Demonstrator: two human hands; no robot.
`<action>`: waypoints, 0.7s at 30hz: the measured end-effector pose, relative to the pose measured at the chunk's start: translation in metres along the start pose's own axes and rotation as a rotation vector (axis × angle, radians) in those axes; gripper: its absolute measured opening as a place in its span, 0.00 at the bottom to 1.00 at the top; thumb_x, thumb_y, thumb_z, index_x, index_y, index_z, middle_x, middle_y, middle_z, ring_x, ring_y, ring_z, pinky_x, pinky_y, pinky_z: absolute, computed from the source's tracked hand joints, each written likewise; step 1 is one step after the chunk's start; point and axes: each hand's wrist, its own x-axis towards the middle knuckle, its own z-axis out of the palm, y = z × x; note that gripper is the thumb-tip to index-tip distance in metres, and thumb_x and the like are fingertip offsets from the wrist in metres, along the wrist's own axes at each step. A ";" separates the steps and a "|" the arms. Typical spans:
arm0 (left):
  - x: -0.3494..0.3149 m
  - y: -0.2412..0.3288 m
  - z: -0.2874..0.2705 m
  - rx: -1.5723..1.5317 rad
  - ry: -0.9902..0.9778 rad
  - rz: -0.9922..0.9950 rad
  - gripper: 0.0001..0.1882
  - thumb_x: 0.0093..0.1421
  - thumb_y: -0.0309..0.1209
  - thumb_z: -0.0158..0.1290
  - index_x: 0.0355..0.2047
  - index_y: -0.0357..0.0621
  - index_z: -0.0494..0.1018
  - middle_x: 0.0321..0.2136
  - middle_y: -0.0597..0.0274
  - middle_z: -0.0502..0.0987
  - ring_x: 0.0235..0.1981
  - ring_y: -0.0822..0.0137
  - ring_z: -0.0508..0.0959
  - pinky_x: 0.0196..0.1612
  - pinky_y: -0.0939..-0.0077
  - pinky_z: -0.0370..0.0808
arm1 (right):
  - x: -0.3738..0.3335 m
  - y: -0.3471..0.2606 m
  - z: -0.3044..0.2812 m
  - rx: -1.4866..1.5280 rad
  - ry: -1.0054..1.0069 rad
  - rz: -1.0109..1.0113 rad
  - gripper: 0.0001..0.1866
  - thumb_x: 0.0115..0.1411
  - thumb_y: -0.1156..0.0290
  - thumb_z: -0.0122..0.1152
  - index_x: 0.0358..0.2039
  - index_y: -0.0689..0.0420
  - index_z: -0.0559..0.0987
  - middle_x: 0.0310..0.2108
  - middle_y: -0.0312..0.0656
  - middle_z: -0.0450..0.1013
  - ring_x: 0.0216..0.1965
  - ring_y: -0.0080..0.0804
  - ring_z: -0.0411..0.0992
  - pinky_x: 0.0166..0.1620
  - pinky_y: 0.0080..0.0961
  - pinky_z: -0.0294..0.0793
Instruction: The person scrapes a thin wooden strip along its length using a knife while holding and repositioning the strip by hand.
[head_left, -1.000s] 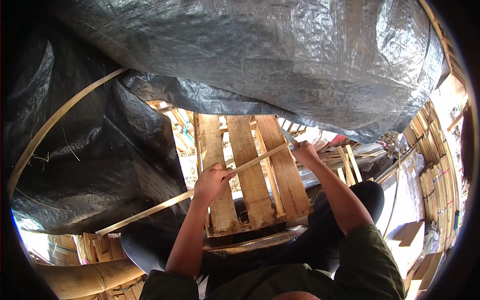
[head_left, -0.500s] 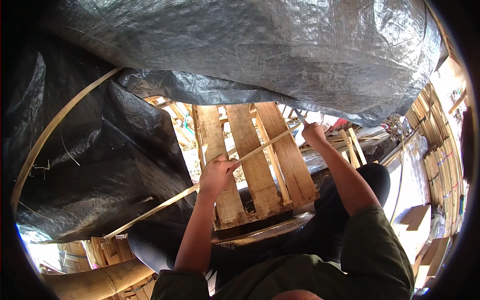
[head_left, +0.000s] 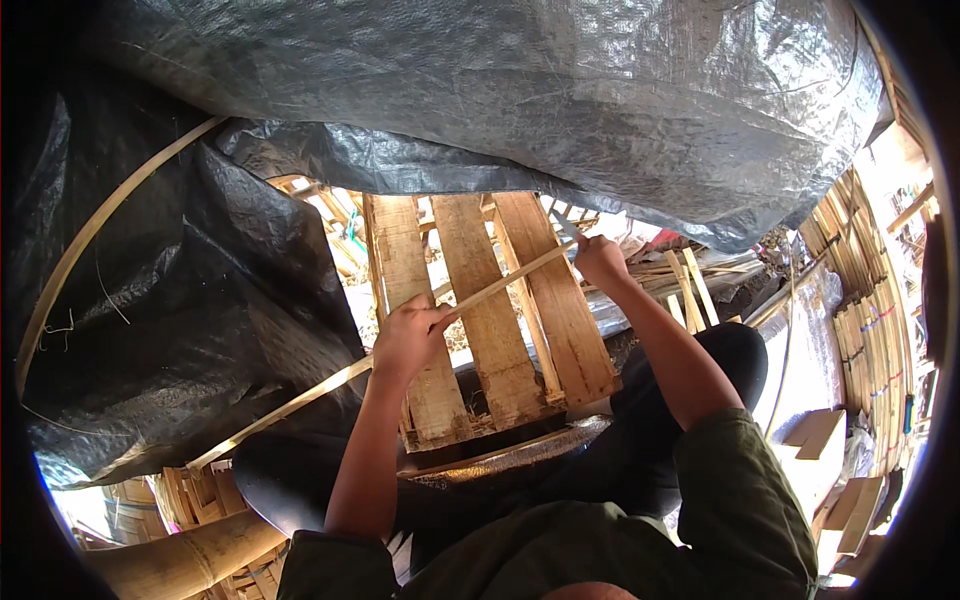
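A long, thin bamboo strip (head_left: 500, 287) runs slantwise from the lower left to the upper right across a stand of wooden slats (head_left: 480, 310). My left hand (head_left: 405, 338) is closed round the strip near its middle. At the strip's upper right end, my right hand (head_left: 602, 262) grips a knife (head_left: 566, 224) whose grey blade points up and to the left. The blade lies close to the strip; whether it cuts into it I cannot tell. Its handle is hidden in my fist. The strip's lower left end reaches past my knee.
A large dark tarpaulin (head_left: 480, 90) hangs low over the far side, and more black sheeting (head_left: 180, 290) covers the left. A bent bamboo strip (head_left: 95, 235) arcs there. A thick bamboo pole (head_left: 190, 560) lies lower left. Bundled bamboo strips (head_left: 875, 340) stand at the right.
The whole view has shifted slightly, so the slats and both hands appear a little further left. Both hands keep their grips, and the strip lies at much the same slant.
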 end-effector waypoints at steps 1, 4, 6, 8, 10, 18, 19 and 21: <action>-0.004 -0.007 -0.001 0.009 -0.013 -0.040 0.14 0.60 0.45 0.56 0.37 0.52 0.82 0.25 0.57 0.69 0.28 0.56 0.75 0.31 0.60 0.71 | -0.007 -0.018 0.005 0.071 0.069 0.060 0.25 0.65 0.57 0.46 0.27 0.68 0.78 0.26 0.63 0.75 0.28 0.62 0.75 0.33 0.48 0.76; -0.013 -0.015 -0.013 0.030 -0.005 -0.067 0.13 0.59 0.44 0.56 0.35 0.52 0.82 0.25 0.57 0.70 0.29 0.56 0.76 0.32 0.60 0.72 | -0.028 -0.052 0.003 0.125 0.080 -0.025 0.24 0.66 0.59 0.45 0.25 0.66 0.77 0.24 0.62 0.74 0.27 0.62 0.75 0.32 0.49 0.75; -0.013 -0.012 -0.012 0.025 -0.026 -0.094 0.13 0.59 0.45 0.56 0.35 0.52 0.82 0.25 0.56 0.70 0.29 0.56 0.76 0.33 0.60 0.72 | -0.016 -0.039 -0.012 -0.072 -0.035 -0.206 0.23 0.66 0.60 0.45 0.26 0.67 0.78 0.23 0.60 0.75 0.26 0.55 0.77 0.31 0.46 0.76; -0.014 -0.012 -0.007 0.005 0.025 -0.045 0.13 0.59 0.44 0.56 0.35 0.52 0.82 0.25 0.56 0.69 0.29 0.55 0.75 0.34 0.60 0.72 | -0.006 -0.037 -0.021 0.198 -0.197 0.170 0.22 0.66 0.61 0.45 0.28 0.68 0.78 0.22 0.55 0.76 0.24 0.46 0.78 0.28 0.44 0.76; 0.005 0.004 0.007 -0.002 0.023 0.033 0.13 0.60 0.44 0.56 0.36 0.52 0.82 0.24 0.55 0.69 0.30 0.55 0.75 0.34 0.60 0.72 | 0.004 0.020 0.007 -0.195 -0.177 -0.129 0.23 0.66 0.61 0.44 0.40 0.72 0.75 0.33 0.62 0.76 0.34 0.49 0.78 0.32 0.43 0.77; -0.010 -0.013 -0.009 0.034 -0.006 -0.066 0.14 0.60 0.46 0.55 0.36 0.52 0.82 0.25 0.56 0.69 0.30 0.55 0.76 0.33 0.59 0.72 | -0.027 -0.063 -0.021 -0.018 -0.165 -0.143 0.20 0.68 0.61 0.39 0.34 0.63 0.77 0.29 0.55 0.77 0.28 0.50 0.77 0.27 0.41 0.76; -0.010 -0.009 -0.007 0.050 0.002 -0.052 0.14 0.60 0.46 0.55 0.36 0.53 0.82 0.25 0.56 0.69 0.30 0.55 0.76 0.32 0.59 0.72 | -0.039 -0.076 -0.013 -0.106 -0.188 -0.234 0.21 0.67 0.61 0.39 0.33 0.63 0.77 0.28 0.54 0.77 0.28 0.50 0.77 0.27 0.41 0.76; -0.009 -0.007 -0.006 0.038 0.013 -0.026 0.14 0.60 0.46 0.55 0.36 0.53 0.82 0.25 0.56 0.70 0.30 0.55 0.76 0.33 0.59 0.72 | -0.047 -0.086 -0.007 -0.188 -0.208 -0.333 0.21 0.67 0.61 0.39 0.33 0.63 0.77 0.28 0.54 0.77 0.28 0.49 0.77 0.28 0.41 0.77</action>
